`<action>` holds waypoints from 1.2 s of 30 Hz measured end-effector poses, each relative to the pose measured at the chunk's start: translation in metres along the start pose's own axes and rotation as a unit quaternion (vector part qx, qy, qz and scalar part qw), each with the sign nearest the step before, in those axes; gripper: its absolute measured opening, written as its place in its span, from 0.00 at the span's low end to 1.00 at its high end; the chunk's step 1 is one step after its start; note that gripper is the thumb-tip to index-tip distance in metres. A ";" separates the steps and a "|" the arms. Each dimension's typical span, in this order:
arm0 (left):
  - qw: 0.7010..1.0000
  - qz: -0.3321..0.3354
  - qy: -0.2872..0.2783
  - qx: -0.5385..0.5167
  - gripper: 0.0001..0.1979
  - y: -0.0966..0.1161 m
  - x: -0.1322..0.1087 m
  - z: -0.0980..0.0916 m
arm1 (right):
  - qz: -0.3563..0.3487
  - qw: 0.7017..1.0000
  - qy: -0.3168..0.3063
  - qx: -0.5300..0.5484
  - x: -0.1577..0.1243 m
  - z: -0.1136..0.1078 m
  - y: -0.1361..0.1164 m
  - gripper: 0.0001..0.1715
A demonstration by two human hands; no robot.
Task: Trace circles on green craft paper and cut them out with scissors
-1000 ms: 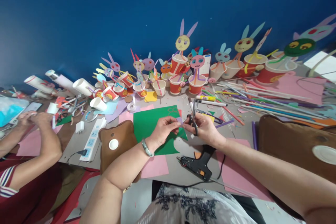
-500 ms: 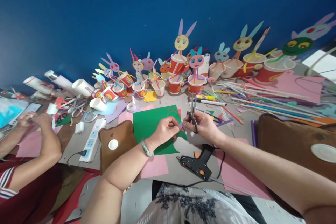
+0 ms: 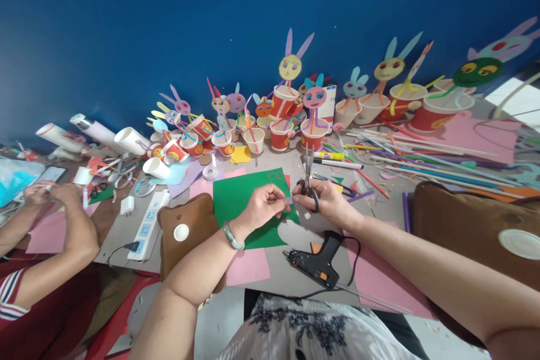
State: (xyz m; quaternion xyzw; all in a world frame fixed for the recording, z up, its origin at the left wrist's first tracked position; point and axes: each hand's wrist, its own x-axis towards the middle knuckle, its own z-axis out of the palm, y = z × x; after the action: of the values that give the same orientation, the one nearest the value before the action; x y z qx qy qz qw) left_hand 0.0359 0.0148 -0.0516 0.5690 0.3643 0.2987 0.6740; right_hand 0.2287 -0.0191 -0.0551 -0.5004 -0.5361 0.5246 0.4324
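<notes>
My left hand (image 3: 266,202) is closed, its fingertips pinching a small purple piece of paper (image 3: 289,201) above the green sheet (image 3: 236,197). My right hand (image 3: 329,201) holds a pair of scissors (image 3: 311,183) with dark handles, blades pointing up and away from me. Thumb and forefinger of that hand come close to the purple piece; whether they grip it too is hard to make out. Below my right hand a black hot glue gun (image 3: 316,267) lies on the table. A faint drawn outline (image 3: 276,174) shows on the green sheet's far corner.
Paper cups with rabbit-faced figures (image 3: 314,135) line the wall. Pipe cleaners (image 3: 439,163) lie at right, near a brown cushion (image 3: 472,236). Another brown cushion (image 3: 185,236) and a power strip (image 3: 149,225) are at left. A co-worker's hands (image 3: 50,194) work at far left.
My hands stay nearly in place. My left fingers have shifted slightly, and the purple piece now shows as a strip between both hands. The scissors remain in my right hand.
</notes>
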 end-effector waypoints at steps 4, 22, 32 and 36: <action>1.000 -0.012 -0.008 -0.014 0.17 0.001 -0.001 0.001 | -0.002 0.999 -0.051 -0.016 0.000 -0.001 -0.001 0.20; 0.993 -0.039 -0.002 -0.111 0.18 -0.003 0.001 0.003 | -0.029 0.999 -0.004 -0.014 0.000 -0.004 -0.001 0.20; 0.982 -0.042 0.009 -0.183 0.14 0.000 -0.002 0.004 | -0.051 0.998 -0.016 -0.020 0.002 -0.007 -0.004 0.18; 0.981 -0.042 0.009 -0.190 0.13 0.000 -0.002 0.003 | -0.054 0.998 -0.017 -0.019 0.001 -0.006 -0.006 0.18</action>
State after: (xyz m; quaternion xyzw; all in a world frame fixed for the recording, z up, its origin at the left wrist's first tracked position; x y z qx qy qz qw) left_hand 0.0374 0.0119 -0.0515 0.4121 0.3303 0.3393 0.7784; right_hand 0.2345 -0.0173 -0.0487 -0.4700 -0.5793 0.4987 0.4413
